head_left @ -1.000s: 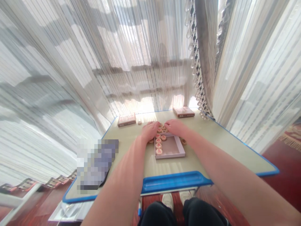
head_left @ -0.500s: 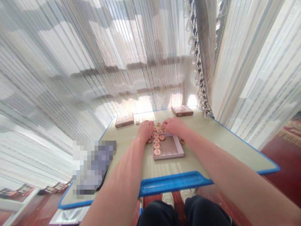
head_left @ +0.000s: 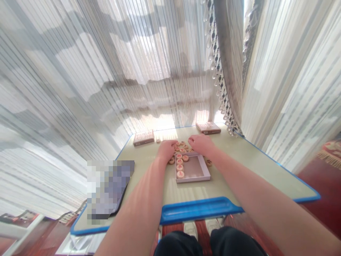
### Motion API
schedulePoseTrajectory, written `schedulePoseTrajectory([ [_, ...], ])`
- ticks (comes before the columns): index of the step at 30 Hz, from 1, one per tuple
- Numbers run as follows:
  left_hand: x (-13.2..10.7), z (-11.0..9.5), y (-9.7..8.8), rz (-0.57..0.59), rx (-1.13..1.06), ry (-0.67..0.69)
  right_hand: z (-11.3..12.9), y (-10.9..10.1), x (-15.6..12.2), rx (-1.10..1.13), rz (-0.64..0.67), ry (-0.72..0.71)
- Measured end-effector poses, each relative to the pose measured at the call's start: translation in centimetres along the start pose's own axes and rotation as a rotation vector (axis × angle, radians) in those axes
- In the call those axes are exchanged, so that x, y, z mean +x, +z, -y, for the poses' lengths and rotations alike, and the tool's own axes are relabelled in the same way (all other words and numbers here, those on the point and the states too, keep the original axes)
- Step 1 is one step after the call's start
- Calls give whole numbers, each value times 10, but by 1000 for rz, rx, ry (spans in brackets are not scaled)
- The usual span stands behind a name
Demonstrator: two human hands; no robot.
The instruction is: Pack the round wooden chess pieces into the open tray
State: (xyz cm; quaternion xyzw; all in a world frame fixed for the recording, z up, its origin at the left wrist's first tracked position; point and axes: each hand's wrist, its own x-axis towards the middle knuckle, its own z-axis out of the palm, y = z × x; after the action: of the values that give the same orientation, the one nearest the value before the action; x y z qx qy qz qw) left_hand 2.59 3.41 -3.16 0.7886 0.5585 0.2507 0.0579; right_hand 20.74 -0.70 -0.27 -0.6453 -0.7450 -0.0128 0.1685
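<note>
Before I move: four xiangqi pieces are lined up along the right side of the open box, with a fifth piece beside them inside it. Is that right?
Wrong side: the head view shows the four xiangqi pieces along the left of the open box, not the right. The fifth piece is indeed beside them.

one tray (head_left: 194,168), five discs (head_left: 180,168) inside, roughly ten outside, two boxes (head_left: 144,138)

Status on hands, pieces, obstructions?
Left hand and right hand flanking loose round wood-coloured pieces; grip unclear. Shallow pale rectangular box holds five round red-marked pieces. Hands may hide some pieces.
</note>
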Motion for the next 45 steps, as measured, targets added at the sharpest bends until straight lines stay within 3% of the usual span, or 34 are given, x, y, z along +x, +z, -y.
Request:
schedulePoseTrajectory([
  [7,0,0,-1,-22,41,20,-1,2,1,13,14,9],
  [14,-2,-2,0,36,14,16,0,5,2,-1,42,-37],
  [19,-1,-2,1,20,12,20,-1,8,3,-21,5,-107],
  [25,-1,1,4,90,-54,80,-2,6,4,12,-42,-111],
  [32,-2,0,2,64,-18,125,-4,7,6,64,-145,-147],
  [45,-4,-4,-4,74,90,147,-4,11,5,53,-108,-166],
])
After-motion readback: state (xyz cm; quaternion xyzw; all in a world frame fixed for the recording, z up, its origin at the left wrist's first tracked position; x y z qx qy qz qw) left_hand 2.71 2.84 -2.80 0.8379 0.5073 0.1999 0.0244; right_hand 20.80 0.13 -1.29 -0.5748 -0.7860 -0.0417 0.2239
